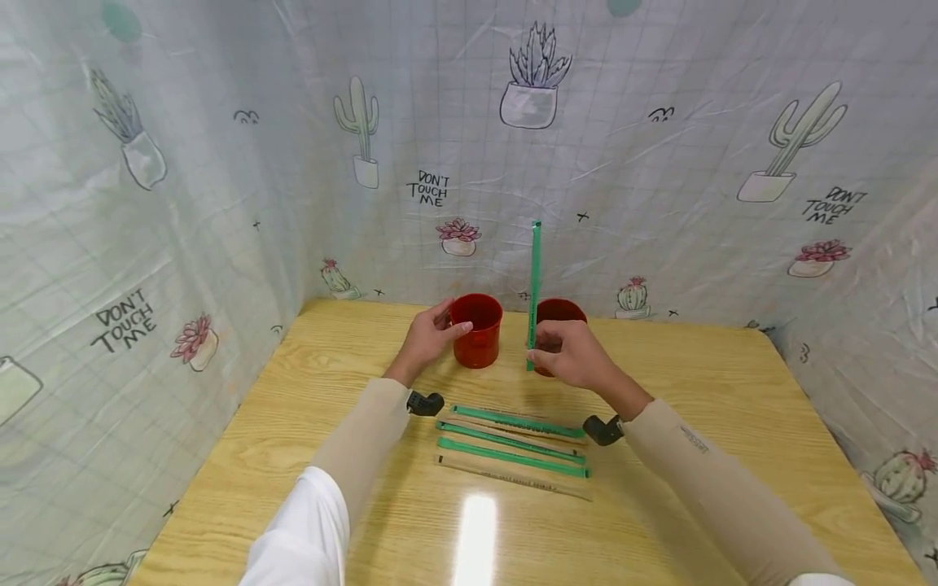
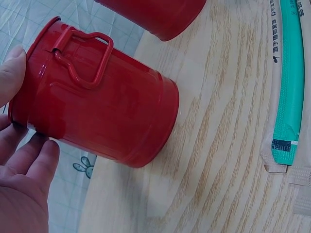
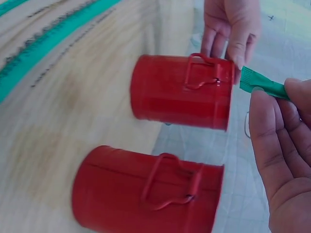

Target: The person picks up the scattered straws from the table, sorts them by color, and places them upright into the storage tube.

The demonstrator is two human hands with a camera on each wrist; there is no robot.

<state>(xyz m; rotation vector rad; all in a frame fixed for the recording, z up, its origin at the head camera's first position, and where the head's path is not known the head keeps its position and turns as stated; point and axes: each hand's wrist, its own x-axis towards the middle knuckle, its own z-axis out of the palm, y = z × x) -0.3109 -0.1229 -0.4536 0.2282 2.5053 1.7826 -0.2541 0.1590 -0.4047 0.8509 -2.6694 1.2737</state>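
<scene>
At the back of the table stand two red metal pails with small wire handles. My left hand (image 1: 431, 340) holds the left pail (image 1: 476, 348) by its rim, thumb on one side and fingers on the other; the left wrist view shows this pail (image 2: 107, 107) upright on the wood. My right hand (image 1: 575, 356) pinches a long green wrapped straw (image 1: 536, 264) near its lower end. The straw stands nearly vertical in front of the right pail (image 1: 563, 309), which is partly hidden behind that hand. In the right wrist view the straw's lower end (image 3: 262, 86) sticks out past the fingertips.
Several wrapped straws lie side by side on the wooden table (image 1: 352, 488), nearer to me than the pails. Some are green (image 1: 513, 457), others tan (image 1: 513, 478). A patterned curtain (image 1: 454, 122) closes off the back and both sides.
</scene>
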